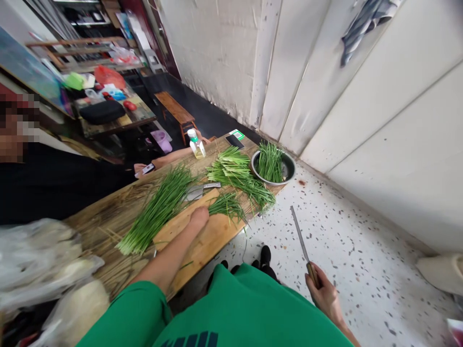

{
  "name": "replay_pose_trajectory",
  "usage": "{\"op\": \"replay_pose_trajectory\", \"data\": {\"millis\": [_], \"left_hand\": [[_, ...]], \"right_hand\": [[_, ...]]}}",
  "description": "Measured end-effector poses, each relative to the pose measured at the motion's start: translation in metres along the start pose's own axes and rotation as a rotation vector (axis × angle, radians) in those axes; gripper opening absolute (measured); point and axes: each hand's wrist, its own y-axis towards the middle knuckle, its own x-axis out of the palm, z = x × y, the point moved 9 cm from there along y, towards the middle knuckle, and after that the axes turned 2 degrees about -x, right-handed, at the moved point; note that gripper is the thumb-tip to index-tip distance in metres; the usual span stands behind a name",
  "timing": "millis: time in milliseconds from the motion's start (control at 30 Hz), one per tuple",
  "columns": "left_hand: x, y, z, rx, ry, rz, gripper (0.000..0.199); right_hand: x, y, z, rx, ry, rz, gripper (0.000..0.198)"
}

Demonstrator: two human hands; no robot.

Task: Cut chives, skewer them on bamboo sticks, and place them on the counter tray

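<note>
My left hand [199, 218] is closed on the end of a small bunch of green chives [228, 205], over the wooden cutting board [171, 230]. My right hand [323, 289] grips the wooden handle of a knife [300, 236], held out to the right above the floor, its blade seen nearly edge-on. A long pile of chives [159, 205] lies beside the board on the wooden table [90, 219]. Behind the board rests a cleaver [195, 193]. More chives [231, 166] are heaped farther back, and others fill part of a metal bowl [290, 168].
A bottle with a green-and-white cap [197, 146] and a dark phone [235, 140] stand toward the table's far side. Another person [72, 178] is at the left, holding a phone. Plastic bags [39, 260] lie at the near left. A wooden bench [175, 107] stands beyond.
</note>
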Motion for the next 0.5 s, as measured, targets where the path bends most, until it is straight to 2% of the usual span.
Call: {"op": "replay_pose_trajectory", "data": {"millis": [133,367,500], "left_hand": [[-0.011,-0.008,0.002,-0.036,0.033,-0.021,0.029],[-0.029,-0.044,-0.005,-0.052,0.05,-0.026,0.031],[-0.057,-0.062,-0.013,-0.124,0.06,0.052,0.035]], "right_hand": [[-0.013,0.033,0.009,-0.011,-0.003,-0.03,0.062],[-0.035,0.089,0.027,0.011,0.03,-0.068,0.069],[-0.043,0.12,0.036,0.026,0.021,-0.073,0.072]]}}
